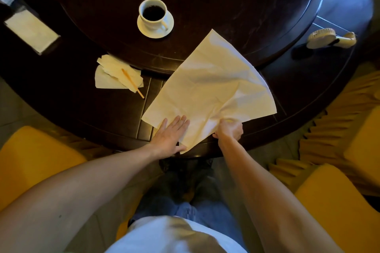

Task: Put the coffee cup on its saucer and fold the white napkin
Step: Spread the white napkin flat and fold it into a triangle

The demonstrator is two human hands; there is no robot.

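Observation:
A white coffee cup (153,13) full of dark coffee stands on its white saucer (169,26) on the raised inner disc of the round dark table (82,104). A large white napkin (207,86) lies spread and creased between the cup and the near edge. My left hand (169,138) lies flat on the napkin's near left part, fingers together, pressing it down. My right hand (229,129) pinches the napkin's near right edge, which is lifted and bunched.
Crumpled paper tissues with a thin wooden stick (132,83) lie left of the napkin. A dark tissue holder (30,31) sits far left. A small hand-held fan (331,38) lies at the right. Yellow chairs (35,162) flank me on both sides.

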